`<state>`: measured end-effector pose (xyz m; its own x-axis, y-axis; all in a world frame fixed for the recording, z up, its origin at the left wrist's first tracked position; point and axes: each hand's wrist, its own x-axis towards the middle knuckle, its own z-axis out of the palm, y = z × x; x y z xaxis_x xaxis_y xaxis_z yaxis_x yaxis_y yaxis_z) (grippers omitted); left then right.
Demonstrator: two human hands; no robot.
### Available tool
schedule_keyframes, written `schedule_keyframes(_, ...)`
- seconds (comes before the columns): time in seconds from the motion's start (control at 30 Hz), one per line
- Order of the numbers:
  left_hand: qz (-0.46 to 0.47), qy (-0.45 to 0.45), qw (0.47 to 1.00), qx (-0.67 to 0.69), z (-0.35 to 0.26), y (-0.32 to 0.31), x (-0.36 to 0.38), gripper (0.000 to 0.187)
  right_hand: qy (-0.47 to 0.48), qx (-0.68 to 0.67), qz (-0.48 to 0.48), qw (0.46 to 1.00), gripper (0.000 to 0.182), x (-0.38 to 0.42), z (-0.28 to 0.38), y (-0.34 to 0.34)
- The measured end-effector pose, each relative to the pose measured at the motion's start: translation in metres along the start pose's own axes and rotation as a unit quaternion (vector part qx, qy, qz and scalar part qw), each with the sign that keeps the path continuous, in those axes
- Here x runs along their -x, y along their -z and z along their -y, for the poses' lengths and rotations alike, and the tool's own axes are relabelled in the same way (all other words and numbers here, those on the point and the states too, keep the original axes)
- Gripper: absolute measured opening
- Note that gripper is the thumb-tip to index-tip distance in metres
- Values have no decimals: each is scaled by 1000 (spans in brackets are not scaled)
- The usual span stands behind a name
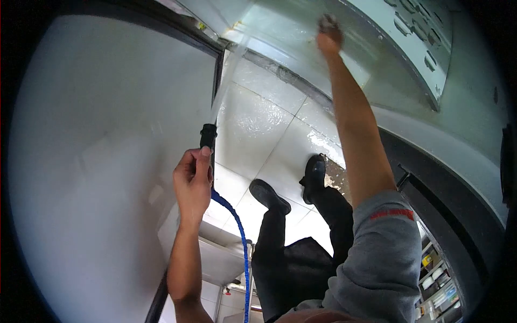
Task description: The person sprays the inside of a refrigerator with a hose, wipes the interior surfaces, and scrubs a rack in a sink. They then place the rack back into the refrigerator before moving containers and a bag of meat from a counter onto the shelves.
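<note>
My left hand (pixel 192 180) grips a black spray nozzle (pixel 208 135) fitted to a blue hose (pixel 241 237). A jet of water (pixel 226 81) shoots from the nozzle up toward the far corner of the floor. My right hand (pixel 329 36) is stretched far out, closed on a dark scrubbing pad (pixel 327 21) and pressing it against a wet pale surface (pixel 280 27). My arm wears a grey sleeve pushed above the elbow.
My two black shoes (pixel 291 185) stand on a wet white tiled floor (pixel 258 124). A large white panel (pixel 107 134) fills the left. A steel curved unit (pixel 431 124) with slotted holes runs along the right. Shelves with containers (pixel 439 285) show at lower right.
</note>
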<state>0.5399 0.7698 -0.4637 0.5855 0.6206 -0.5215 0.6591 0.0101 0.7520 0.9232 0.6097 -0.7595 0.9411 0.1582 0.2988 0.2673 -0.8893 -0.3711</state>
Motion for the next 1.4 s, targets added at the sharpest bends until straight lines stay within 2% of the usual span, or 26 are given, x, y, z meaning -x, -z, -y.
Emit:
schedule_keyframes(0.03, 6, 11, 1000, -8, 1, -2, 1, 29, 142, 0, -32, 989, 35, 4, 8, -27)
schedule_keyframes(0.1, 1, 19, 1000, -6, 7, -6, 6, 30, 126, -267, 102, 950, 37, 27, 60, 2)
schedule_keyframes(0.13, -5, 18, 1000, -3, 10, -6, 11, 32, 151, -300, 147, 930, 39, 38, 67, -12)
schedule_keyframes(0.17, 0, 15, 1000, 8, 13, -5, 18, 28, 103, -309, 279, 903, 39, 51, 83, 17)
schedule_keyframes(0.23, -9, 29, 999, 17, 17, -1, 42, 28, 112, -323, 164, 926, 38, 96, 99, 52)
schedule_keyframes(0.3, -39, 20, 999, 29, 12, -2, 65, 30, 17, -205, 242, 948, 33, 144, 111, 102)
schedule_keyframes(0.33, -50, 21, 998, 44, 11, -2, 79, 32, -62, -210, 293, 931, 29, 167, 124, 139)
schedule_keyframes(0.37, -63, 14, 997, 37, 18, -3, 89, 32, -103, -250, 349, 897, 37, 191, 136, 172)
schedule_keyframes(0.4, -58, -13, 998, 16, 14, -3, 103, 32, -222, -419, 391, 789, 38, 221, 144, 205)
schedule_keyframes(0.47, -56, 21, 998, 35, 16, -4, 127, 32, -320, -540, 492, 604, 39, 245, 178, 303)
schedule_keyframes(0.53, -58, -18, 998, -36, 12, -7, 160, 32, -302, -523, 526, 599, 34, 270, 192, 354)
schedule_keyframes(0.6, -49, -1, 999, -25, 10, -11, 194, 31, -350, -545, 460, 607, 26, 284, 213, 400)
schedule_keyframes(0.73, -40, -64, 997, 6, -3, -12, 264, 23, -357, -528, 503, 584, 22, 301, 215, 471)
schedule_keyframes(0.83, -87, -193, 977, -35, 20, -27, 302, 31, -332, -529, 469, 624, 19, 330, 189, 494)
schedule_keyframes(0.87, -102, -234, 966, -31, 14, -27, 329, 36, -302, -521, 471, 644, 22, 336, 179, 507)
schedule_keyframes(0.9, -131, -268, 954, -18, 8, -23, 364, 43, -239, -565, 499, 612, 28, 342, 159, 500)
schedule_keyframes(0.93, -129, -239, 962, 3, -9, -12, 409, 46, -278, -574, 561, 528, 29, 331, 168, 558)
schedule_keyframes(1.0, -188, -247, 950, -32, 3, -4, 487, 40, -266, -540, 455, 657, 43, 329, 154, 538)
schedule_keyframes(1.07, -198, -234, 952, 18, 5, 23, 588, 39, -175, -539, 501, 654, 60, 319, 144, 554)
schedule_keyframes(1.1, -248, -209, 945, 30, 18, 36, 636, 39, -155, -545, 515, 643, 66, 308, 136, 547)
schedule_keyframes(1.17, -295, -273, 910, 104, 68, 79, 740, 37, -172, -526, 489, 674, 65, 304, 148, 548)
schedule_keyframes(1.23, -429, -176, 864, 196, 132, 115, 839, 28, -165, -518, 479, 689, 64, 302, 168, 566)
schedule_keyframes(1.27, -477, -143, 809, 312, 194, 125, 874, 22, -196, -527, 465, 684, 62, 301, 177, 580)
schedule_keyframes(1.3, -634, 27, 745, 205, 207, 143, 923, 13, -230, -537, 448, 676, 61, 303, 184, 590)
schedule_keyframes(1.33, -693, -3, 676, 250, 282, 159, 952, 12, -225, -541, 445, 677, 61, 307, 189, 596)
schedule_keyframes(1.4, -804, 110, 556, 179, 372, 196, 1017, 17, -202, -569, 456, 654, 59, 296, 200, 606)
